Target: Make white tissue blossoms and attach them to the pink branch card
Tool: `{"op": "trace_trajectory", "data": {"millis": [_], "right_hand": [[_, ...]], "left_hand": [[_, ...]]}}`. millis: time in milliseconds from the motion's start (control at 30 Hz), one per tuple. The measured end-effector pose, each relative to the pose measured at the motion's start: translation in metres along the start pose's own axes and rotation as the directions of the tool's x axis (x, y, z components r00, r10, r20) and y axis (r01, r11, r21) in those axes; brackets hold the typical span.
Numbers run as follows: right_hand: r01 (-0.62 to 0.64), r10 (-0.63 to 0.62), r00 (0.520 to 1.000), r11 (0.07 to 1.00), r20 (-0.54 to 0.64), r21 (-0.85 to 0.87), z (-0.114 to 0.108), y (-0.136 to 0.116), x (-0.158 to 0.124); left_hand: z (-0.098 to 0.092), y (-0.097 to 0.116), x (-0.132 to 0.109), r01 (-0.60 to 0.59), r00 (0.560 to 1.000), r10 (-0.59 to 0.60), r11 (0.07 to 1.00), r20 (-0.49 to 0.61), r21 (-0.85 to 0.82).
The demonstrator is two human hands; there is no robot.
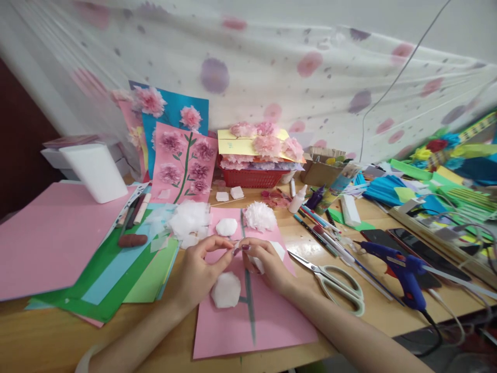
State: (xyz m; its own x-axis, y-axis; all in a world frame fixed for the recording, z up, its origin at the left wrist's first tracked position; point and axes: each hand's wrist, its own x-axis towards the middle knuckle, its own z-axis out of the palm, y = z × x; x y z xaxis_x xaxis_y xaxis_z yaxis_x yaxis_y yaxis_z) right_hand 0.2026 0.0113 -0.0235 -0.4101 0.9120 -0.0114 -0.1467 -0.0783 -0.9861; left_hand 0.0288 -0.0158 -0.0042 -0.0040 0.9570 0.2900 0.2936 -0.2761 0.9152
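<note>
Pink sheet [279,331]: flat on the wooden table [171,344], its near edge close to the table's front edge; a dark green stem [250,311] is drawn lengthwise on it.
Open room: bare pink over the sheet's lower right; a strip of wood between the sheet and the green paper [97,295] on the left, crossed by the left forearm.
Right margin: scissors [337,282] lie with blades partly apart, tips just beside the sheet's edge; the blue glue gun [406,269] rests farther right.
Far margin: white glue bottle [298,199] and red basket [252,177] beyond the sheet.
Left hand [207,261]: above the sheet, thumb and forefinger drawn together, pinching a small pale piece [235,245].
Right hand [267,261]: facing it, thumb and fingertips pressed together at the same piece.
White discs: upper left [226,227] and lower left [226,290] of the sheet, both flat.
White ruffled flower [260,216]: at the sheet's upper right, beside the stem's top.
Hidden: a third disc [278,250], partly behind the right hand; the pinched piece, mostly covered by fingers, kind not legible.
Cut off: both forearms, at the bottom border.
</note>
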Motion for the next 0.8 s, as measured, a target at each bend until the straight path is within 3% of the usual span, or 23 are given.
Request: {"op": "trace_trajectory", "data": {"millis": [167,333,467,800], "right_hand": [[0.006,-0.006,1.0,0.996,0.004,-0.084,0.0,-0.002,-0.002],[0.038,-0.035,0.999,0.99,0.024,-0.138,0.003,-0.009,-0.005],[0.061,-0.059,0.998,0.988,0.014,-0.142,0.003,-0.011,-0.006],[0.057,-0.052,0.998,0.983,0.034,-0.175,0.004,-0.016,-0.008]], "left_hand": [[-0.002,-0.01,-0.003,0.006,0.999,-0.007,1.0,0.041,0.01],[-0.004,-0.013,-0.003,0.052,0.999,-0.052,0.998,0.011,-0.046],[-0.003,-0.013,-0.003,0.065,0.995,-0.058,0.994,0.078,-0.083],[-0.005,-0.019,-0.001,-0.171,0.984,0.17,0.985,0.046,0.02]]}}
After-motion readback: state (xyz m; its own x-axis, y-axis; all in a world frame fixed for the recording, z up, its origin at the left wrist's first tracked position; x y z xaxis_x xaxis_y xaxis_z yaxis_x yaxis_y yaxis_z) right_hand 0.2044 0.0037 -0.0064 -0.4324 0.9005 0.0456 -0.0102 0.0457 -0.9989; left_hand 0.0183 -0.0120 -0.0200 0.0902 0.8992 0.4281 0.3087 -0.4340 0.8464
